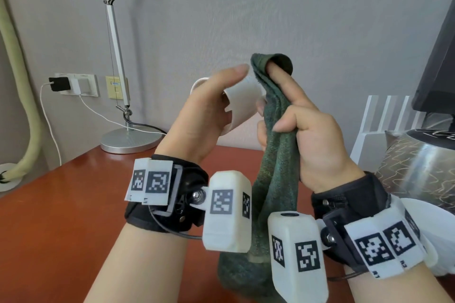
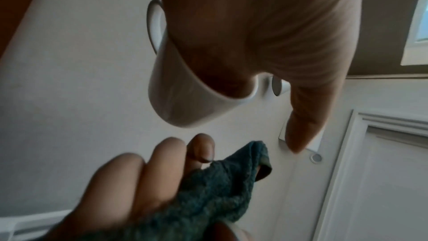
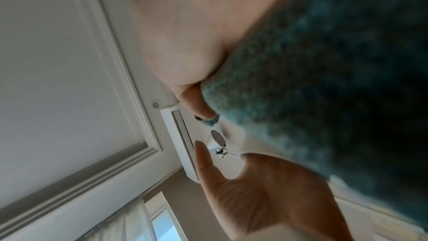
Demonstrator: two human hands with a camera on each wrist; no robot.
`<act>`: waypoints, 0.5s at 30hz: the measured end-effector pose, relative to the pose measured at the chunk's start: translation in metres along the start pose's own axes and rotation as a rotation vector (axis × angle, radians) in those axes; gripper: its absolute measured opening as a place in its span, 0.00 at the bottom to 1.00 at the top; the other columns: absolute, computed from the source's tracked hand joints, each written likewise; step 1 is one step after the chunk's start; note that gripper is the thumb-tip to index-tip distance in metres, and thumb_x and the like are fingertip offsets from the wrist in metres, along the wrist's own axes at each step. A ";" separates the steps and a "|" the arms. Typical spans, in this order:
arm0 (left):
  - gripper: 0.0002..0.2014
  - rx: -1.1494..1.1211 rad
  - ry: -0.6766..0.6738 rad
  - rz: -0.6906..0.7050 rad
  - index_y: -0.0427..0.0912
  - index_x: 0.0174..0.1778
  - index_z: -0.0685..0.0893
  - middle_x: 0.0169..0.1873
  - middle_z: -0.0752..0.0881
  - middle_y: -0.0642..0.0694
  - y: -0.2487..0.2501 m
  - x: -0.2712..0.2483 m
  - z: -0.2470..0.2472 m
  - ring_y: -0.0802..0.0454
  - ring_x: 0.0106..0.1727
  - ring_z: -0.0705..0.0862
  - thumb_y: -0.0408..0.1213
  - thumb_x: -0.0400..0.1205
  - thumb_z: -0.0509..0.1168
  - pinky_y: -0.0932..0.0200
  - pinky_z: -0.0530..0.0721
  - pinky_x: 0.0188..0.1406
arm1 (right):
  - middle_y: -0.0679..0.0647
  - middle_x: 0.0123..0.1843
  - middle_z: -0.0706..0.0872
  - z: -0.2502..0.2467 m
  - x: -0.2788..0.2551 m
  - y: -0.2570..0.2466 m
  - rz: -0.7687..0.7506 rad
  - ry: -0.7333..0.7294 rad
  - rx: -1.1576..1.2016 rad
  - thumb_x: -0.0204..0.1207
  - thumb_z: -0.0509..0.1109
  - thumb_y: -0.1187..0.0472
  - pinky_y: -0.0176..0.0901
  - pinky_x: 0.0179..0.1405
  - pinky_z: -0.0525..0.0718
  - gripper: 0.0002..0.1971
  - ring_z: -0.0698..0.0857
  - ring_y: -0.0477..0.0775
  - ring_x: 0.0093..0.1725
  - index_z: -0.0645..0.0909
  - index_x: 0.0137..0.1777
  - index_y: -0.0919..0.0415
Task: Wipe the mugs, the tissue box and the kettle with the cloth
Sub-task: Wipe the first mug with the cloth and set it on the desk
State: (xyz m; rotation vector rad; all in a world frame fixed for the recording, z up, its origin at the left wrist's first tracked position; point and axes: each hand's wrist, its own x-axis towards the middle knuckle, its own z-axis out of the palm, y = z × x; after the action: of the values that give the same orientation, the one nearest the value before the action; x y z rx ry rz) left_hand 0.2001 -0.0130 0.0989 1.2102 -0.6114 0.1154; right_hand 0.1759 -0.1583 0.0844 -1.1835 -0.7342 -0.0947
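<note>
Though half hidden behind the left hand (image 1: 204, 108), one white mug (image 1: 242, 103) held tilted in the air above the desk (image 1: 61, 206), fingers inside it, thumb out straight. Touching its right side, one green cloth (image 1: 275, 155), gripped by the right hand (image 1: 317, 135), index finger raised into a fold, tail drooping to the desk's near edge. Beyond, at the far edge, one lamp base (image 1: 129, 141); at the right edge, one kettle (image 1: 435, 145).
</note>
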 end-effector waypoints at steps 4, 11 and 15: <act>0.11 0.151 -0.079 0.125 0.25 0.48 0.81 0.37 0.81 0.39 0.000 -0.002 0.006 0.37 0.38 0.81 0.33 0.80 0.68 0.37 0.76 0.40 | 0.56 0.36 0.83 0.002 0.000 0.000 0.034 -0.016 0.001 0.58 0.54 0.70 0.41 0.25 0.73 0.38 0.73 0.53 0.27 0.78 0.70 0.48; 0.10 0.078 0.071 0.207 0.16 0.45 0.77 0.38 0.77 0.35 0.000 0.002 0.015 0.42 0.44 0.78 0.20 0.72 0.62 0.45 0.76 0.44 | 0.48 0.47 0.88 0.004 -0.001 -0.003 0.012 0.046 -0.261 0.65 0.65 0.66 0.36 0.41 0.80 0.29 0.83 0.44 0.43 0.78 0.65 0.40; 0.13 0.029 0.212 0.247 0.17 0.47 0.78 0.40 0.78 0.35 0.001 0.005 0.014 0.42 0.44 0.80 0.22 0.69 0.63 0.44 0.79 0.45 | 0.56 0.41 0.88 0.001 -0.003 -0.007 -0.047 0.149 -0.362 0.74 0.72 0.72 0.39 0.33 0.83 0.23 0.86 0.50 0.36 0.73 0.63 0.50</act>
State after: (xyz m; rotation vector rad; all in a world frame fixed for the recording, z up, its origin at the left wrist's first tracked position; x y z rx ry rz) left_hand 0.1987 -0.0262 0.1058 1.1291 -0.5725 0.4562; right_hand 0.1701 -0.1615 0.0878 -1.4856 -0.6285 -0.3640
